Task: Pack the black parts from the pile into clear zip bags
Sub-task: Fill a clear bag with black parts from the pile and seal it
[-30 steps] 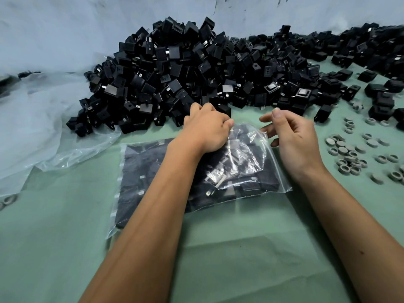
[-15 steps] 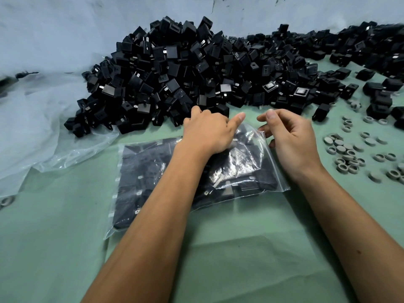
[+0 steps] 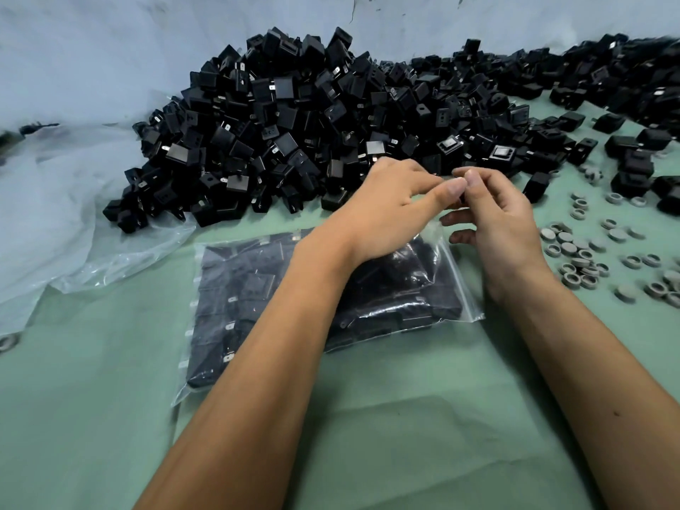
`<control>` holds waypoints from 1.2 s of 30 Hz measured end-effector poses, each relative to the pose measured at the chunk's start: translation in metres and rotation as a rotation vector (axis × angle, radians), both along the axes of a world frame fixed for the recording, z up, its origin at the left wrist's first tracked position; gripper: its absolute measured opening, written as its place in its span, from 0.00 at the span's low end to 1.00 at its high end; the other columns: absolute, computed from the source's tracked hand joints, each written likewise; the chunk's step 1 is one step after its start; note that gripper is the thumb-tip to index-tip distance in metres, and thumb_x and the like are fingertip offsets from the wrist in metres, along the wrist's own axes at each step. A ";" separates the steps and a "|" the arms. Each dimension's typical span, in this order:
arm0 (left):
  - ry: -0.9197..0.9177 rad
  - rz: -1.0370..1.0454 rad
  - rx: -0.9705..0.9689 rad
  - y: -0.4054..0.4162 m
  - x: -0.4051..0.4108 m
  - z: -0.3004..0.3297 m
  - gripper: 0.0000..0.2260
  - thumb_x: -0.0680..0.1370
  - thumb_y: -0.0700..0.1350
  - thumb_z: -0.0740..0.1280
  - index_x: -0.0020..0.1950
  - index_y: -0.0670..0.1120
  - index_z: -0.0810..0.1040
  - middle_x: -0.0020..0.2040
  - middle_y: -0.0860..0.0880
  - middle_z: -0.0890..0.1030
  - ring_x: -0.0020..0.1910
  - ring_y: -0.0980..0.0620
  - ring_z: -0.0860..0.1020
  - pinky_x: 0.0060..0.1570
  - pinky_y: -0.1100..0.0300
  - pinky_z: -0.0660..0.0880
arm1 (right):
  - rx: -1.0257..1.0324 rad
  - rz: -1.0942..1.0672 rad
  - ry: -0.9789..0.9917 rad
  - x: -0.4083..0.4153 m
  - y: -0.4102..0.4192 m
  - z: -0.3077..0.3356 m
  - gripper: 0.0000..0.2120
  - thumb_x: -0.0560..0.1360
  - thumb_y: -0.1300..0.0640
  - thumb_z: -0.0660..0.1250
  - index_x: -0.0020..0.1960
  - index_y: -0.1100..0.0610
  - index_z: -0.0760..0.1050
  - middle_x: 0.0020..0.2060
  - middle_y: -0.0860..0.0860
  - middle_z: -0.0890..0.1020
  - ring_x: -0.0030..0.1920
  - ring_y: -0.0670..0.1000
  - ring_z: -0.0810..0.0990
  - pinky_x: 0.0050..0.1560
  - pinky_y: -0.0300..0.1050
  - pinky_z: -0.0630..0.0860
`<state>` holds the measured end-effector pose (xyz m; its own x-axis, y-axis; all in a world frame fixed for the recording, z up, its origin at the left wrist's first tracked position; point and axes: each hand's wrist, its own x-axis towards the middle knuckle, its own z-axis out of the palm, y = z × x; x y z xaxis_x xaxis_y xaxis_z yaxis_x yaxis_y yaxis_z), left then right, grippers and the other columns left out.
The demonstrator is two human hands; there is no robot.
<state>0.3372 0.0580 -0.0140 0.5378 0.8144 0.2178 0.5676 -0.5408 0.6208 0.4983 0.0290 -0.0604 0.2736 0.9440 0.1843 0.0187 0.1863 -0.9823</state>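
zip bag [image 3: 265,311] of parts before pile [image 3: 331,123], rings [image 3: 588,259] right

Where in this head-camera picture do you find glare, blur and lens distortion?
Head view: glare streaks the clear zip bag near its right side; the far-right end of the black parts pile smears into blur; wide-angle bending curves the wall line and splays both forearms.

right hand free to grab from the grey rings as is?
Probably yes: the right hand hovers beside the grey rings, nothing between, though its fingertips seem to pinch something small at the zip bag.
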 end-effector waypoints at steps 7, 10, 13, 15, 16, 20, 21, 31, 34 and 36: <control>0.084 0.043 0.123 0.003 -0.002 -0.002 0.11 0.84 0.45 0.62 0.58 0.53 0.84 0.57 0.51 0.79 0.62 0.51 0.71 0.64 0.55 0.68 | -0.113 -0.100 0.169 0.007 0.004 -0.003 0.05 0.79 0.58 0.73 0.53 0.57 0.79 0.39 0.54 0.86 0.32 0.48 0.81 0.34 0.41 0.76; 0.260 0.065 0.100 0.004 -0.009 -0.009 0.16 0.83 0.38 0.63 0.59 0.59 0.83 0.63 0.54 0.74 0.69 0.50 0.62 0.71 0.47 0.62 | -0.203 -0.144 0.164 0.013 0.006 -0.004 0.04 0.78 0.59 0.74 0.49 0.57 0.78 0.40 0.56 0.85 0.31 0.48 0.80 0.35 0.41 0.76; 0.247 0.077 0.157 0.004 -0.013 -0.008 0.11 0.81 0.40 0.68 0.55 0.56 0.83 0.61 0.53 0.74 0.68 0.50 0.62 0.69 0.45 0.64 | -0.238 -0.062 0.142 0.014 0.004 -0.002 0.02 0.77 0.61 0.74 0.47 0.57 0.81 0.38 0.55 0.85 0.31 0.48 0.79 0.34 0.39 0.76; 0.223 0.094 0.211 0.005 -0.015 -0.005 0.08 0.79 0.41 0.71 0.53 0.54 0.83 0.60 0.53 0.74 0.68 0.49 0.63 0.68 0.45 0.66 | -0.248 0.029 0.137 0.012 0.002 -0.001 0.02 0.76 0.61 0.75 0.47 0.59 0.83 0.37 0.54 0.85 0.31 0.48 0.79 0.34 0.38 0.76; 0.218 0.102 0.235 0.006 -0.016 -0.004 0.07 0.79 0.41 0.71 0.53 0.54 0.83 0.60 0.53 0.74 0.68 0.49 0.63 0.68 0.46 0.66 | -0.252 0.080 0.127 0.011 0.002 -0.001 0.03 0.76 0.61 0.75 0.48 0.60 0.83 0.36 0.53 0.85 0.31 0.48 0.79 0.34 0.38 0.77; 0.191 0.095 0.293 0.007 -0.017 -0.002 0.06 0.80 0.42 0.70 0.53 0.52 0.83 0.60 0.54 0.75 0.68 0.50 0.64 0.67 0.49 0.67 | -0.204 0.165 -0.024 0.004 -0.001 -0.003 0.09 0.74 0.58 0.78 0.46 0.63 0.82 0.33 0.53 0.84 0.30 0.47 0.79 0.31 0.38 0.77; 0.184 0.094 0.302 0.007 -0.017 -0.001 0.05 0.80 0.42 0.70 0.53 0.52 0.83 0.59 0.54 0.75 0.67 0.50 0.64 0.67 0.50 0.67 | -0.180 0.155 -0.095 0.003 -0.002 -0.004 0.08 0.74 0.57 0.78 0.45 0.60 0.83 0.33 0.53 0.84 0.30 0.47 0.79 0.31 0.38 0.77; 0.109 0.244 0.229 0.013 -0.025 -0.004 0.10 0.82 0.48 0.67 0.63 0.53 0.78 0.59 0.50 0.75 0.65 0.47 0.66 0.66 0.51 0.69 | -0.100 0.172 -0.087 0.001 -0.005 0.001 0.10 0.79 0.68 0.69 0.53 0.54 0.83 0.44 0.57 0.88 0.43 0.54 0.88 0.42 0.43 0.84; 0.218 0.379 0.152 0.018 -0.034 -0.008 0.11 0.83 0.53 0.64 0.65 0.55 0.78 0.67 0.48 0.72 0.70 0.43 0.62 0.70 0.45 0.66 | -0.124 0.287 -0.002 -0.001 -0.008 0.004 0.14 0.82 0.70 0.62 0.59 0.57 0.81 0.46 0.60 0.87 0.42 0.56 0.88 0.40 0.44 0.84; 0.287 0.441 0.065 0.021 -0.040 -0.013 0.13 0.84 0.55 0.62 0.67 0.56 0.77 0.74 0.47 0.68 0.75 0.42 0.58 0.72 0.42 0.63 | -0.126 0.306 0.033 -0.004 -0.010 0.005 0.14 0.84 0.69 0.60 0.61 0.57 0.80 0.46 0.59 0.87 0.41 0.57 0.88 0.40 0.44 0.84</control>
<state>0.2976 0.0792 -0.0267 0.1921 0.9666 0.1698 0.8919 -0.2441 0.3806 0.4938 0.0195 -0.0554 -0.0221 0.9981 0.0570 -0.0517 0.0558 -0.9971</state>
